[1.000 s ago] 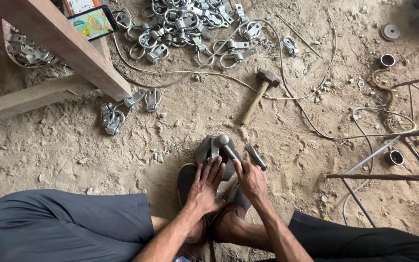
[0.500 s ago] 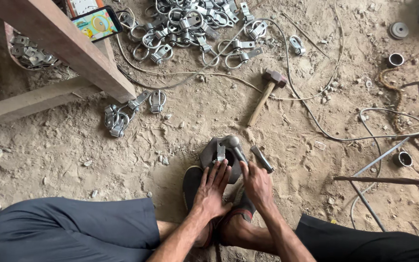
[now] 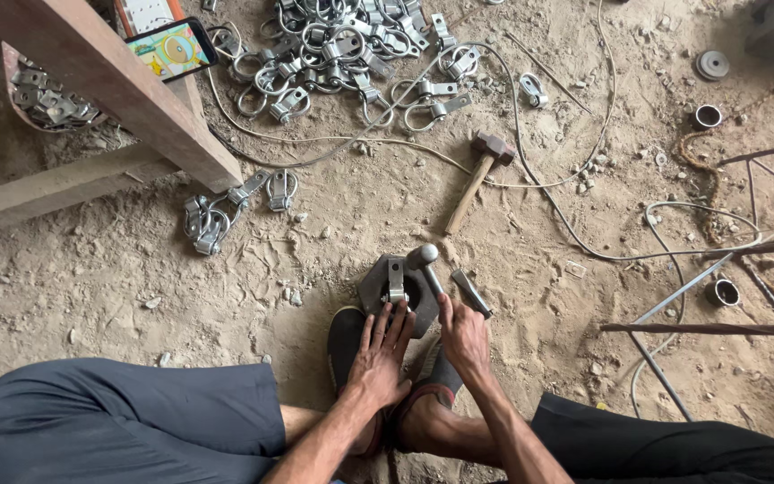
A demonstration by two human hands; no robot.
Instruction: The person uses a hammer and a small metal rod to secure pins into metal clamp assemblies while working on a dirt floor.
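Dusty workshop floor lay strewn with metal clamps [image 3: 333,54]. Near the person, the left hand [image 3: 381,354] pressed flat, fingers spread, on a hexagonal steel block [image 3: 371,285]; the right hand [image 3: 464,336] gripped a hammer handle [image 3: 429,276] over it.

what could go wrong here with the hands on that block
1. The left hand has its fingertips on the clamp atop the metal block; a slip of the round-headed tool in the right hand could pinch them.
2. The block sits on loose dirt against the person's sandal, so it may shift under force.
3. A loose cord and a hammer lie close ahead and could snag or be knocked.
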